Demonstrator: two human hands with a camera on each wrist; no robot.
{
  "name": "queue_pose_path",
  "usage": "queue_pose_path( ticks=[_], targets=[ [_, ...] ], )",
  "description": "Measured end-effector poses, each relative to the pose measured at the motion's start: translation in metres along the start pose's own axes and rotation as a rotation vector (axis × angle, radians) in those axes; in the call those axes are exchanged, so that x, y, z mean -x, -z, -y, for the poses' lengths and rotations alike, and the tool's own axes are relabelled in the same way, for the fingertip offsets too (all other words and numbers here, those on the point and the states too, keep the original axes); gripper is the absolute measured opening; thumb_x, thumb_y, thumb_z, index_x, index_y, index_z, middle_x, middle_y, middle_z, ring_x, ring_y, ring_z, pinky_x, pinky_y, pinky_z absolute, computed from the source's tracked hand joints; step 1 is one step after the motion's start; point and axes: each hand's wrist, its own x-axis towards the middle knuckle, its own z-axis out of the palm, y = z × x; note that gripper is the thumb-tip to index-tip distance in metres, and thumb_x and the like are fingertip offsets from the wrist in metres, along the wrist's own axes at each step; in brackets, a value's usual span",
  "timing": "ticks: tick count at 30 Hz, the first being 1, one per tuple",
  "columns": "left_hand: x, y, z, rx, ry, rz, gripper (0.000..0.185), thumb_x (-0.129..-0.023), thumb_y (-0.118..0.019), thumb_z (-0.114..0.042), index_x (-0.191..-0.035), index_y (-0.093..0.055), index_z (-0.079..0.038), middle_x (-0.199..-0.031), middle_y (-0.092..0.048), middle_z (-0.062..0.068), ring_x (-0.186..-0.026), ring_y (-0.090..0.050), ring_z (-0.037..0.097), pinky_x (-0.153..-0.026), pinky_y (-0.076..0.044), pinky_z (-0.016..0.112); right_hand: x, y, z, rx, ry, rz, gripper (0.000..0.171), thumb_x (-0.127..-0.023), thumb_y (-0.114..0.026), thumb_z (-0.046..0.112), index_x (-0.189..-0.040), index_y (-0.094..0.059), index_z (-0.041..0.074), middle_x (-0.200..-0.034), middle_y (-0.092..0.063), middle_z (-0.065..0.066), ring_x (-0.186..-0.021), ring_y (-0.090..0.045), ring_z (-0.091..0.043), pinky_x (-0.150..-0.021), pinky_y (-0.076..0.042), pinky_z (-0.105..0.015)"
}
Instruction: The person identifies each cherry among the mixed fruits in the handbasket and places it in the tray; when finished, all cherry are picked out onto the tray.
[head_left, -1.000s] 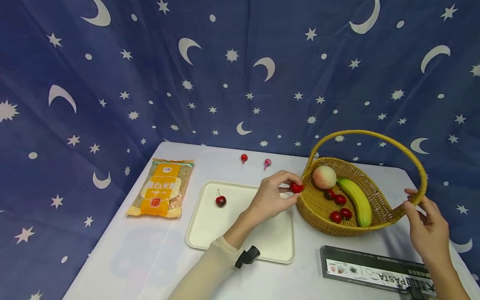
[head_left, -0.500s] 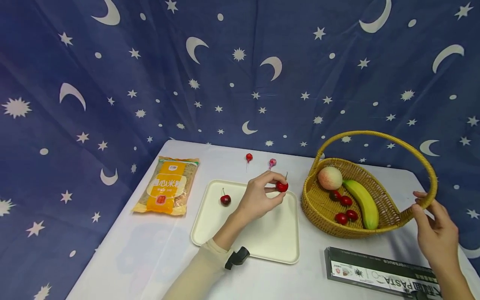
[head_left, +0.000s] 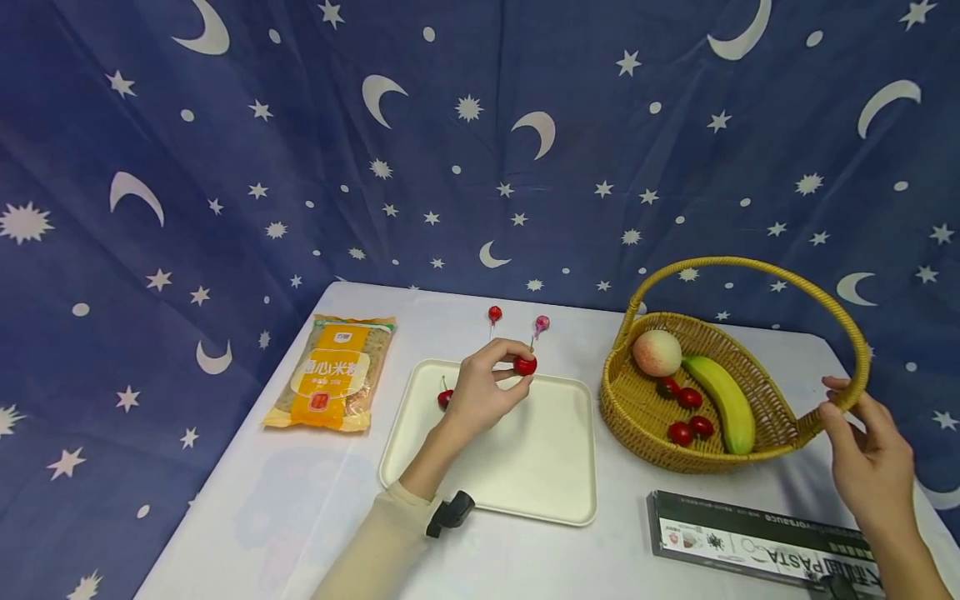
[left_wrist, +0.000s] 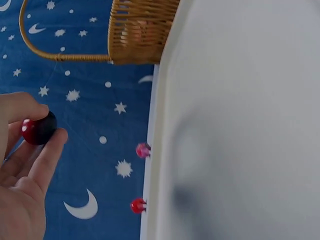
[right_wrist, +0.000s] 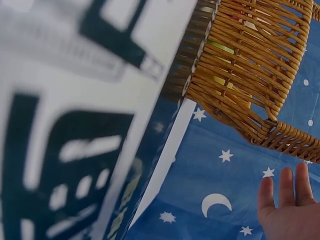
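Between thumb and fingertips, my left hand [head_left: 483, 392] pinches a red cherry [head_left: 525, 366] above the cream tray [head_left: 540, 450], its stem pointing up. Behind that hand a second cherry [head_left: 444, 399] lies on the tray, partly hidden. In the left wrist view the pinched cherry [left_wrist: 39, 128] looks dark on one side. My right hand [head_left: 873, 458] holds the right foot of the handle of the wicker basket [head_left: 637, 433], thumb in front and fingers behind. Inside the basket are a peach [head_left: 657, 353], a banana [head_left: 723, 404] and several red cherries [head_left: 690, 398].
Two lollipops, one red [head_left: 494, 314] and one pink [head_left: 542, 323], lie behind the tray. A yellow food packet [head_left: 330, 375] lies at the left. In front of the basket is a black and white pasta box [head_left: 757, 542], partly covered by the right forearm.
The left hand has carried the cherry leftward from the basket's rim to over the tray. The right hand has stayed at the basket handle. The head view has shifted slightly.
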Motion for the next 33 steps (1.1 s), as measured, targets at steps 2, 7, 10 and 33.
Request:
queue_pose_path(
  ticks=[2,7,10,33],
  targets=[
    [0.002,0.005,0.003,-0.038,0.031,-0.003,0.028,-0.087,-0.076,0.010,-0.111,-0.071,-0.004,-0.112,-0.074,0.015,-0.104,-0.074,0.030,-0.092,-0.066,0.035,0.000,-0.001,0.000,-0.002,0.005,0.001,0.039,-0.111,-0.055,0.016,-0.150,-0.061,0.018,-0.134,-0.050,0.036,-0.133,-0.048,0.011,-0.105,-0.040,0.001],
    [0.006,0.017,0.016,-0.230,0.130,0.029,0.025,-0.088,-0.077,0.008,-0.110,-0.074,-0.004,-0.110,-0.074,0.012,-0.101,-0.076,0.025,-0.092,-0.065,0.030,0.000,0.000,0.001,0.013,-0.016,-0.003,0.040,-0.112,-0.054,0.018,-0.151,-0.060,0.020,-0.136,-0.049,0.035,-0.135,-0.048,0.011,-0.105,-0.039,0.001],
    [0.008,0.020,0.022,-0.304,0.171,0.049,0.025,-0.087,-0.078,0.007,-0.110,-0.076,-0.004,-0.111,-0.075,0.011,-0.099,-0.076,0.024,-0.089,-0.066,0.030,0.000,0.000,0.001,0.009,-0.012,-0.006,0.040,-0.112,-0.055,0.018,-0.151,-0.060,0.020,-0.136,-0.050,0.035,-0.135,-0.049,0.010,-0.105,-0.039,0.002],
    [0.012,0.019,0.032,-0.650,0.256,0.217,0.027,-0.085,-0.082,0.006,-0.108,-0.083,-0.008,-0.113,-0.079,0.011,-0.108,-0.075,0.028,-0.090,-0.063,0.042,-0.002,-0.001,-0.002,-0.015,-0.003,0.000,0.039,-0.111,-0.056,0.016,-0.150,-0.061,0.018,-0.133,-0.050,0.036,-0.132,-0.047,0.011,-0.107,-0.040,0.001]
  ],
)
